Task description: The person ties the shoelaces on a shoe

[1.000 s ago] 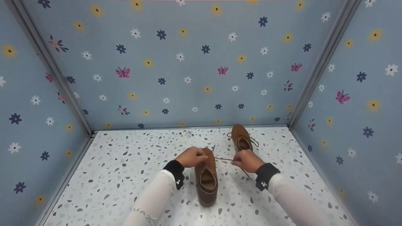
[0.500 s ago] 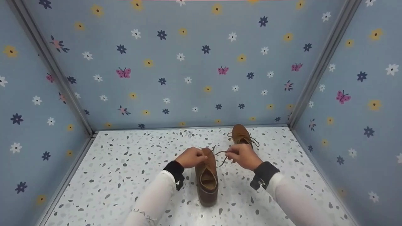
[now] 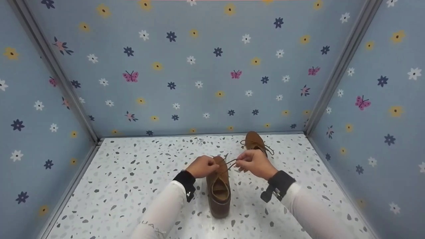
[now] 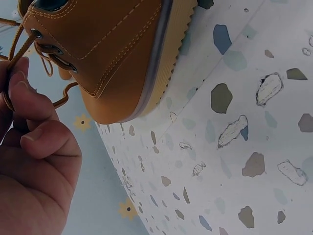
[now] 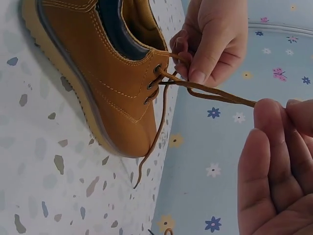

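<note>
A tan lace-up shoe point(image 3: 219, 209) stands on the floor with its toe pointing away from me. Over its front, my left hand point(image 3: 202, 166) pinches the shoelace close to the eyelets. The left wrist view shows the lace point(image 4: 18, 54) passing between those bent fingers. To the right, my right hand point(image 3: 257, 164) pinches the lace between thumb and fingertip, its other fingers loosely bent. In the right wrist view, two lace strands point(image 5: 220, 94) run side by side from the left hand to the right fingertips. A loose lace end point(image 5: 142, 169) hangs past the toe.
A second tan shoe point(image 3: 253, 139), its lace in a bow, stands by the back wall, partly hidden behind my right hand. Blue flowered panels point(image 3: 199, 73) enclose the speckled floor point(image 3: 142, 186) at the back and both sides.
My right hand has moved left and slightly up, nearer the left hand, and the stretched lace is now doubled into a loop. The left hand keeps its place over the shoe.
</note>
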A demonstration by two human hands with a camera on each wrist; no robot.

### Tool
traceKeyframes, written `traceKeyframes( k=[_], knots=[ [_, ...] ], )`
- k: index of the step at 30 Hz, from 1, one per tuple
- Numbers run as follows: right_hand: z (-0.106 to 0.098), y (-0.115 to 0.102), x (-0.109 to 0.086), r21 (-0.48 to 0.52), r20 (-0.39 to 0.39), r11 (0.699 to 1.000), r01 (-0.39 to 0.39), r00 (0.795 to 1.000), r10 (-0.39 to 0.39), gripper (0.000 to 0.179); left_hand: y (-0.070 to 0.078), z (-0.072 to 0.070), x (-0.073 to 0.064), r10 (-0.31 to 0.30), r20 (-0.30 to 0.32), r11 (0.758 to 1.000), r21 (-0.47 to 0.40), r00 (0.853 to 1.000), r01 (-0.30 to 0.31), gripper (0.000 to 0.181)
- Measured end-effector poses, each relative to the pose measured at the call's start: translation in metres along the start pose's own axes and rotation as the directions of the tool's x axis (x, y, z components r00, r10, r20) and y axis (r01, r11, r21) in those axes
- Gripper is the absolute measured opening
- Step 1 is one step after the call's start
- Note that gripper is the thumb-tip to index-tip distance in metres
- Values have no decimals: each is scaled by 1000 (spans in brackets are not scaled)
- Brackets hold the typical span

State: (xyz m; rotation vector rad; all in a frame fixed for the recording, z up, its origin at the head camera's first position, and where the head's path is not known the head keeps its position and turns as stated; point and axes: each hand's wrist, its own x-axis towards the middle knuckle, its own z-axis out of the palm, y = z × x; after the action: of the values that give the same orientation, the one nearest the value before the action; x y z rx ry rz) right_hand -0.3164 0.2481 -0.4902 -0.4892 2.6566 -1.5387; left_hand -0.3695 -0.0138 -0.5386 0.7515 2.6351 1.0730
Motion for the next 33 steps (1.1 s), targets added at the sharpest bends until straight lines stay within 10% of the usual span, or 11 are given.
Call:
traceKeyframes(
  k=[18, 33],
  knots=[
    [2, -3, 3, 284, -13, 952, -110, 993, 118, 11, 1, 2, 1, 3, -33, 1000, 31, 999, -2, 38],
    [28, 0, -13, 37, -29, 999, 21, 999, -20, 12, -3, 5, 2, -43, -6, 999, 0, 999, 43, 43]
  ],
)
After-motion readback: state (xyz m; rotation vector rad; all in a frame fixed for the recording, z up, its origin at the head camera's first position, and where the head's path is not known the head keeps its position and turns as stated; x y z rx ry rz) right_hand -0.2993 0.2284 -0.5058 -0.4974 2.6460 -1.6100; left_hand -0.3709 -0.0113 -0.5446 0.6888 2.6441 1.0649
